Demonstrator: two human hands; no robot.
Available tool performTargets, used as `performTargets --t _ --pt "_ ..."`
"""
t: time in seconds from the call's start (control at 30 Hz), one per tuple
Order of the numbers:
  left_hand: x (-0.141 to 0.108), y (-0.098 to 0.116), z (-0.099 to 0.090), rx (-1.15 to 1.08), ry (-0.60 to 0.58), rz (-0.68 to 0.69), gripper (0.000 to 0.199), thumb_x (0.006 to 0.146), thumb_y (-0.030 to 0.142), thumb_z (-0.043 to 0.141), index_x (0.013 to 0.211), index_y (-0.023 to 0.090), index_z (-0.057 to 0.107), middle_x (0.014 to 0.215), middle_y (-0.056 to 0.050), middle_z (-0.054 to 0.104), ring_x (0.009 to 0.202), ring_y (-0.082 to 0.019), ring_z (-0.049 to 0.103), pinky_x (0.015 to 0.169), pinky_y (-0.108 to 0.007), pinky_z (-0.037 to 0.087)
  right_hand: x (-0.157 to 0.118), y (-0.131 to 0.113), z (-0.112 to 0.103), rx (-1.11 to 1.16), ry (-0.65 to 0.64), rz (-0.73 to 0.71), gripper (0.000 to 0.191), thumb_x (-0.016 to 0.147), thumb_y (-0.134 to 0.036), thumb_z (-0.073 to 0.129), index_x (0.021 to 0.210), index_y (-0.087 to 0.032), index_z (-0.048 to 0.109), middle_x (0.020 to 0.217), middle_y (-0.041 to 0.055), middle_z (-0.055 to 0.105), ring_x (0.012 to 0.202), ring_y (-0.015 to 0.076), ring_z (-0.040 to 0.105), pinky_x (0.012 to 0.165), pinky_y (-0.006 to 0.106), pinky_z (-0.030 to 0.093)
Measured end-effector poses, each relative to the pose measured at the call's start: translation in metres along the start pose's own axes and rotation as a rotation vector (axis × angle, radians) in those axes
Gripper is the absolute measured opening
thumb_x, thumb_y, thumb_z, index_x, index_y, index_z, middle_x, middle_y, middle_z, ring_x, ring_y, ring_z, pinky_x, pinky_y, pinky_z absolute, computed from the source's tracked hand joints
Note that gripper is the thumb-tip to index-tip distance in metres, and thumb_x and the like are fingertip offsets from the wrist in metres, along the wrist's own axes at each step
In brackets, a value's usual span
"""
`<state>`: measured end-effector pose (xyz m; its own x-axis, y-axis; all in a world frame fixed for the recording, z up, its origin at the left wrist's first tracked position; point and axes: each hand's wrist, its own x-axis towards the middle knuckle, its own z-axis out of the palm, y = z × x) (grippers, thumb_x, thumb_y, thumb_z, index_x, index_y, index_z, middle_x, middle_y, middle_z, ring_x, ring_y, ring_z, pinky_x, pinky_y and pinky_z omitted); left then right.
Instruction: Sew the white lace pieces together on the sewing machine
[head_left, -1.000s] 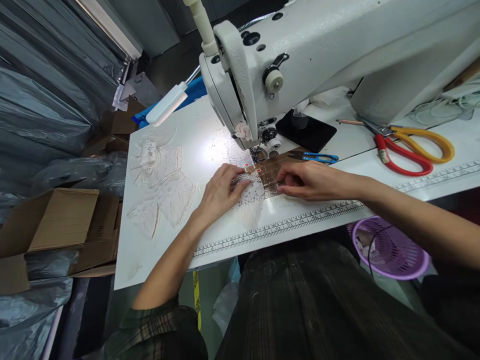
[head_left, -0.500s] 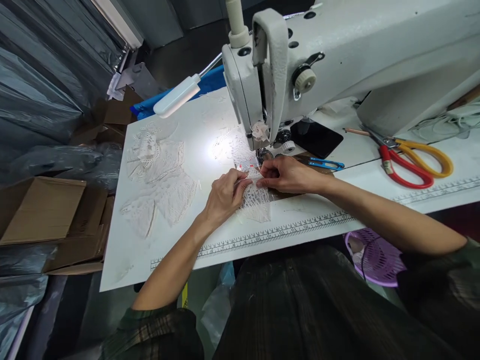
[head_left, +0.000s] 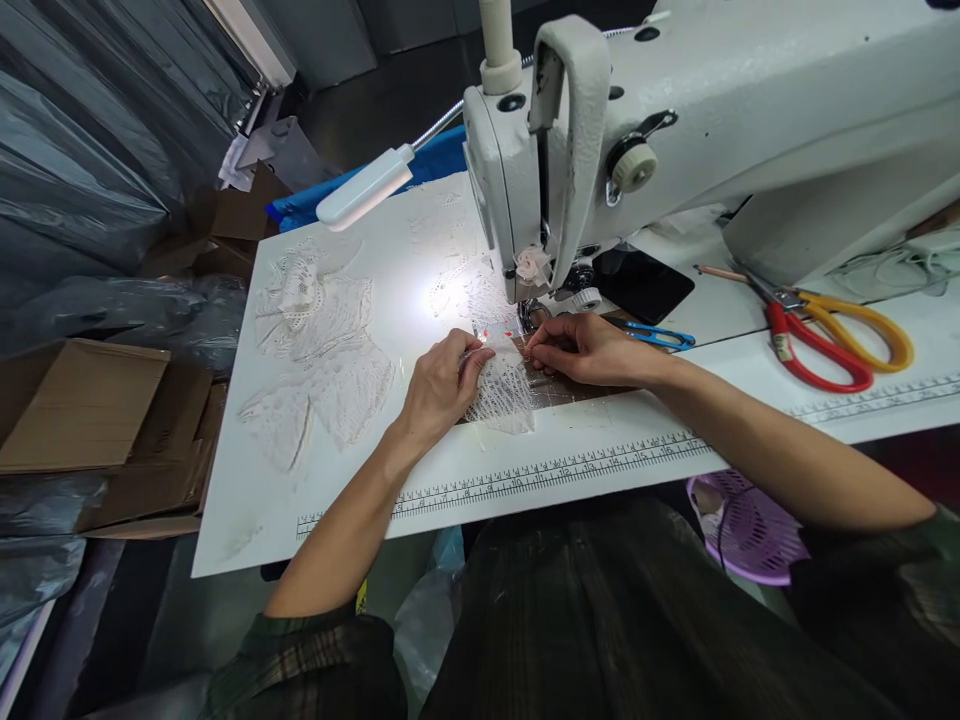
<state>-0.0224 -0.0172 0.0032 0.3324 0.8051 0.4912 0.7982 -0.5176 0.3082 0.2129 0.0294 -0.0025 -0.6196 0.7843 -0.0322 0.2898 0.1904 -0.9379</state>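
A piece of white lace lies just in front of the sewing machine's needle area. My left hand pinches the lace's upper left edge between thumb and fingers. At the lace's right side my right hand is closed, its fingertips pressed together; what they hold, if anything, is too small to make out. More white lace pieces are spread on the left part of the white table.
Behind my right hand lie blue thread snips and a black phone. Red and yellow scissors rest at the right. A lamp hangs over the table. A purple basket stands below the front edge.
My right hand has moved slightly right, away from my left hand, and off the lace's middle. The camera view has shifted a little.
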Motion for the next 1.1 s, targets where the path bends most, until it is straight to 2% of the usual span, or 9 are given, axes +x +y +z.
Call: performTargets --t 0.13,0.2,0.33,0.43,0.57,0.73,0.87,1.0,1.1 --pt "0.001 -0.006 0.001 0.341 0.122 0.056 0.006 0.095 0.022 0.058 0.095 0.016 0.057 0.096 -0.012 0.065 0.077 -0.02 0.056 0.064 -0.035 0.042 0.0 -0.002 -0.001 0.161 0.006 0.066 0.012 0.089 -0.028 0.06 0.08 -0.02 0.061 0.068 0.0001 0.058 0.06 0.0125 0.051 0.054 0.025 0.04" --pt "0.001 -0.002 0.001 0.334 0.16 0.08 0.006 0.094 0.019 0.056 0.098 0.016 0.059 0.106 -0.015 0.063 0.085 -0.022 0.057 0.066 -0.035 0.044 0.0 -0.006 -0.003 0.221 0.022 0.064 0.013 0.088 -0.028 0.062 0.078 -0.02 0.06 0.069 0.0005 0.058 0.061 0.012 0.049 0.053 0.025 0.039" --pt "-0.003 0.013 0.006 0.024 -0.031 0.113 0.009 0.098 0.022 0.052 0.096 0.017 0.059 0.092 -0.007 0.063 0.082 -0.018 0.058 0.066 -0.03 0.048 -0.004 -0.015 0.0 0.324 0.052 -0.012 0.015 0.087 -0.032 0.065 0.08 -0.019 0.061 0.079 0.0025 0.063 0.066 0.0119 0.052 0.054 0.024 0.041" --pt "-0.007 0.018 0.012 -0.01 -0.096 0.086 0.012 0.098 0.026 0.052 0.095 0.017 0.059 0.092 -0.007 0.062 0.084 -0.019 0.057 0.069 -0.033 0.048 -0.016 -0.026 0.007 0.462 -0.023 -0.069 0.02 0.094 -0.037 0.058 0.084 -0.019 0.056 0.081 0.0024 0.064 0.069 0.012 0.057 0.059 0.024 0.044" --pt "-0.01 0.014 0.017 0.008 -0.094 0.091 0.014 0.099 0.029 0.053 0.099 0.016 0.058 0.095 -0.009 0.061 0.088 -0.02 0.057 0.072 -0.034 0.048 -0.061 -0.044 0.011 0.387 -0.053 -0.102 0.022 0.098 -0.04 0.057 0.089 -0.019 0.055 0.067 -0.0028 0.053 0.058 0.0096 0.048 0.054 0.022 0.04" --pt "-0.011 0.012 0.021 0.081 -0.092 0.114 0.015 0.1 0.031 0.049 0.1 0.017 0.055 0.095 -0.009 0.058 0.083 -0.02 0.053 0.07 -0.035 0.045 -0.151 -0.057 0.0 0.201 -0.135 0.136 0.027 0.099 -0.046 0.052 0.088 -0.022 0.059 0.069 -0.0005 0.048 0.057 0.0116 0.04 0.049 0.025 0.032" --pt "-0.012 0.012 0.023 0.144 -0.082 0.137 0.017 0.1 0.031 0.047 0.101 0.017 0.056 0.095 -0.01 0.058 0.081 -0.021 0.05 0.067 -0.035 0.043 -0.211 -0.038 -0.008 0.366 -0.156 0.388 0.03 0.091 -0.054 0.055 0.076 -0.028 0.057 0.059 0.0033 0.045 0.05 0.015 0.039 0.049 0.033 0.028" --pt "-0.012 0.015 0.023 0.128 -0.058 0.129 0.017 0.1 0.029 0.048 0.102 0.016 0.058 0.098 -0.011 0.061 0.083 -0.021 0.054 0.069 -0.035 0.045 -0.238 0.004 -0.005 0.546 -0.086 0.509 0.03 0.082 -0.058 0.053 0.067 -0.033 0.049 0.041 0.0001 0.027 0.037 0.0145 0.028 0.049 0.039 0.024" --pt "-0.011 0.018 0.022 0.106 0.003 0.126 0.016 0.1 0.027 0.048 0.103 0.016 0.059 0.102 -0.011 0.062 0.087 -0.021 0.058 0.07 -0.034 0.048 -0.238 0.043 0.005 0.38 0.036 0.55 0.026 0.086 -0.059 0.044 0.075 -0.037 0.053 0.05 0.0042 0.039 0.046 0.022 0.046 0.056 0.044 0.032"
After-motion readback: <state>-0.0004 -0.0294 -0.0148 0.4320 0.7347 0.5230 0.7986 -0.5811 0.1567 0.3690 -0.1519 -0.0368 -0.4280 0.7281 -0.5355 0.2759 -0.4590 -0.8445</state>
